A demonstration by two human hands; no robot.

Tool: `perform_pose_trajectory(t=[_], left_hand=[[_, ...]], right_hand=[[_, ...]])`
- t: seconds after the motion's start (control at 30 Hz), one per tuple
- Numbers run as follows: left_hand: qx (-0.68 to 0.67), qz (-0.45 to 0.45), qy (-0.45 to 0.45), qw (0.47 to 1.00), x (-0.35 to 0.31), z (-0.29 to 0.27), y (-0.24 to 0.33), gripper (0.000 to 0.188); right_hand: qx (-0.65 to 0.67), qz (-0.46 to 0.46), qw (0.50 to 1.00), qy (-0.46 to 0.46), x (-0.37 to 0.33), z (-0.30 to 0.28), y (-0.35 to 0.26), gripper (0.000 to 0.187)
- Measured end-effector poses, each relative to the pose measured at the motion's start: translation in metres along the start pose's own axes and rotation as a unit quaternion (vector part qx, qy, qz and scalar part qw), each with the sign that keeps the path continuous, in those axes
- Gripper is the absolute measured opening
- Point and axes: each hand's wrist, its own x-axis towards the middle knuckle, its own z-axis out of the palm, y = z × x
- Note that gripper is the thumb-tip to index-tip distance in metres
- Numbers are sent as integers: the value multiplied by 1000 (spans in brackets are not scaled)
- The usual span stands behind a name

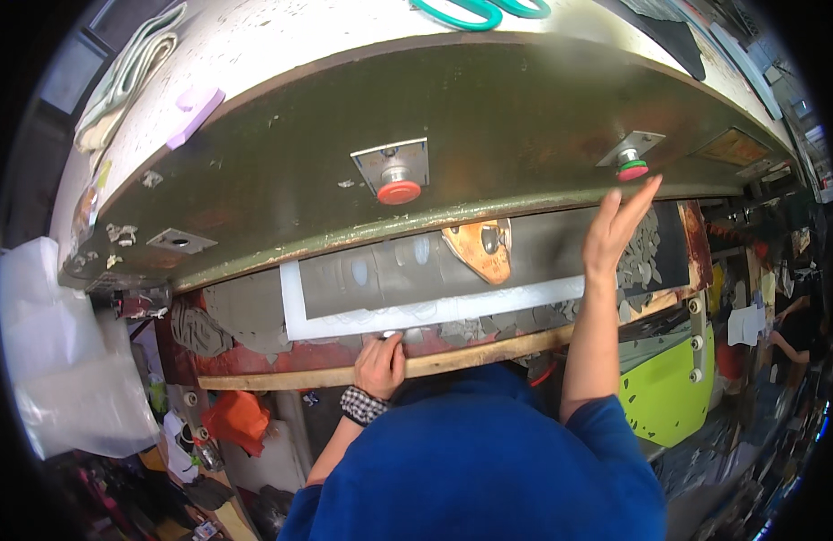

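My right hand point(615, 227) is raised with its fingers stretched out. Its fingertips are just below a push button point(632, 169) with a green and red head on the dark green machine front; I cannot tell whether they touch. By the wooden front edge, my left hand point(379, 366) is curled closed, a small white bit showing at its fingertips that I cannot make out. Between the hands lies a dark grey sheet point(380, 281) on a white board point(344, 324). An orange-brown cutting die point(489, 261) with openings in it rests on the sheet, close to the machine.
A red mushroom button point(398, 187) sticks out left of centre. Grey cut pieces point(646, 252) are heaped behind my right forearm, and scraps line the wooden rail point(462, 362). Teal-handled scissors point(475, 13) and a lilac piece point(196, 117) lie on the machine top.
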Motion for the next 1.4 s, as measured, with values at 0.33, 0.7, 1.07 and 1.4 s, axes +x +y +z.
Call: perform_pose_trajectory(t=[0.33, 0.7, 1.07, 1.4], left_hand=[[39, 6, 44, 998, 84, 2, -33, 13], [23, 29, 82, 996, 65, 3, -22, 4], [-25, -27, 38, 999, -11, -10, 17, 3], [-93, -59, -4, 994, -15, -43, 61, 6]], right_hand=[[-46, -4, 999, -26, 6, 30, 12, 95], [46, -65, 952, -295, -156, -24, -10, 30], [62, -42, 972, -224, -167, -73, -29, 15], [18, -16, 970, -242, -184, -47, -52, 89]])
